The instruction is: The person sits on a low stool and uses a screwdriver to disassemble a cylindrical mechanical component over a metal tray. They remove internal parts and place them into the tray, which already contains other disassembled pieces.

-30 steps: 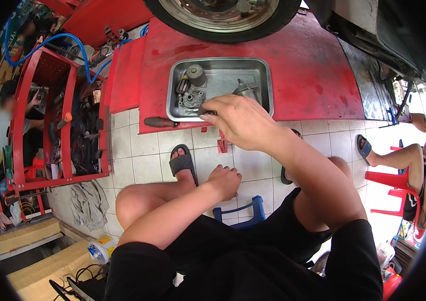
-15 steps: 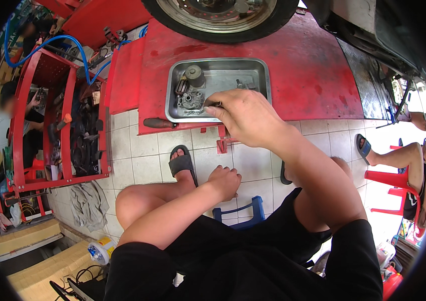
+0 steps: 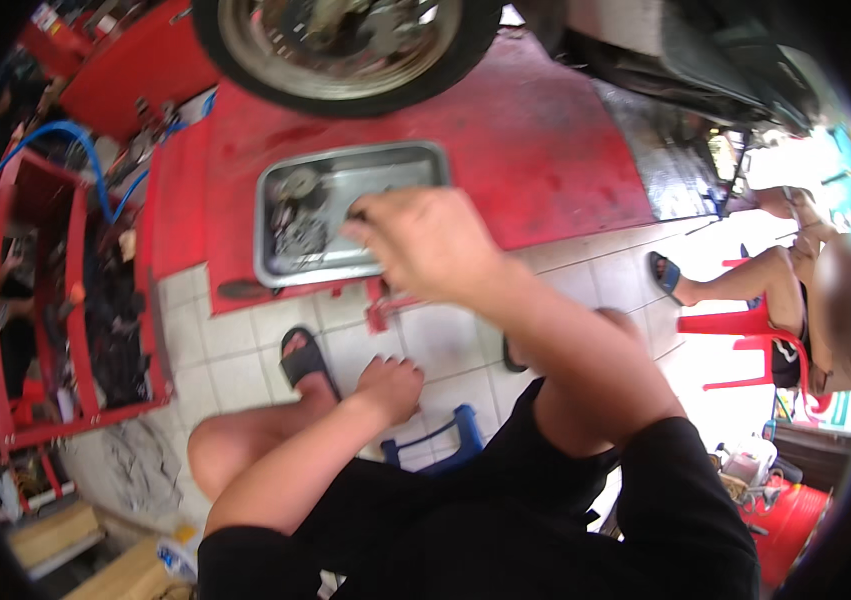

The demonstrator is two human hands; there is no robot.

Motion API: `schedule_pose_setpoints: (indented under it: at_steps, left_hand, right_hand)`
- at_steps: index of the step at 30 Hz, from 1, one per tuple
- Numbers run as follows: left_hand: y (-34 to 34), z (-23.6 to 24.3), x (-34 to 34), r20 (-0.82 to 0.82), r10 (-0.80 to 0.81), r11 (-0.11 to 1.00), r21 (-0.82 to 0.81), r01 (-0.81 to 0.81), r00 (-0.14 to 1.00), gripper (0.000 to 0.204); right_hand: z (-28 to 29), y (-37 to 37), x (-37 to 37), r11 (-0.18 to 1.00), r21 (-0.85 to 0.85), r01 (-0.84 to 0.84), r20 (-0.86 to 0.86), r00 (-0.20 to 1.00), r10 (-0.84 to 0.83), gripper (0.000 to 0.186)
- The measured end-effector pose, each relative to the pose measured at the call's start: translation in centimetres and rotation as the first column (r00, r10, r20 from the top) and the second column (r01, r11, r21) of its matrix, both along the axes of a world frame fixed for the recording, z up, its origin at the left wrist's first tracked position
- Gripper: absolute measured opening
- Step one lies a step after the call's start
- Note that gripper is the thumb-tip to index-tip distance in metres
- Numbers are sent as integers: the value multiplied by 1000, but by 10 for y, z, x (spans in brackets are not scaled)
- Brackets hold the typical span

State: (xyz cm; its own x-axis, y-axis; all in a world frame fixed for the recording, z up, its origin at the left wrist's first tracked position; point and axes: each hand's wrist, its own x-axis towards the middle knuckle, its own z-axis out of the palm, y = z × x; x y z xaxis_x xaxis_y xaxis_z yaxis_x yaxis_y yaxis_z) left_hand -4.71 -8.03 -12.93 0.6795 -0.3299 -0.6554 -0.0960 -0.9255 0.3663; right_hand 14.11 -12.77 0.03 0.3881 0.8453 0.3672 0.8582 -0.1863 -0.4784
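A rectangular metal tray [image 3: 263, 230] sits at the near edge of the red work table. In its left part lie a round metal cylinder [image 3: 299, 184] and a cast metal engine part [image 3: 301, 238]. My right hand [image 3: 425, 240] hovers over the tray's near right side, thumb and fingers pinched together. Something small and dark seems to be between the fingertips, but blur hides what it is. Lower down, in front of my knees, my left hand [image 3: 390, 388] hangs with its fingers curled in; whatever they may hold is hidden.
A motorcycle wheel [image 3: 345, 100] stands on the red table [image 3: 535, 160] beyond the tray. A dark-handled tool [image 3: 245, 290] lies by the tray's near left corner. At left is a red tool rack [image 3: 85, 290]; a blue stool [image 3: 465, 430] stands below. Another person sits at right.
The whole view has swung to the right, so the table and tray appear farther left and lower. My right hand is still above the tray, pinched; my left stays curled.
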Motion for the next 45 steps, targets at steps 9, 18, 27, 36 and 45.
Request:
schedule_pose_setpoints:
  at_steps: [9, 18, 27, 36, 45]
  left_hand:
    - [-5, 22, 12, 89, -7, 998, 59, 1, 996, 50]
    - [-4, 14, 11, 54, 15, 998, 64, -19, 998, 51]
    - [1, 19, 12, 69, 6, 997, 81, -12, 998, 51]
    - [7, 16, 18, 60, 6, 994, 110, -13, 998, 50]
    - [32, 41, 41, 306, 210, 977, -43, -207, 929, 51]
  right_hand:
    - [12, -8, 2, 999, 21, 42, -10, 999, -41, 23]
    - [15, -11, 13, 989, 119, 92, 29, 995, -96, 30]
    - [40, -28, 44, 944, -22, 329, 55, 943, -327, 36]
    - [39, -44, 50, 934, -10, 357, 41, 933, -356, 36]
    - [60, -47, 56, 866, 319, 385, 39, 907, -418, 31]
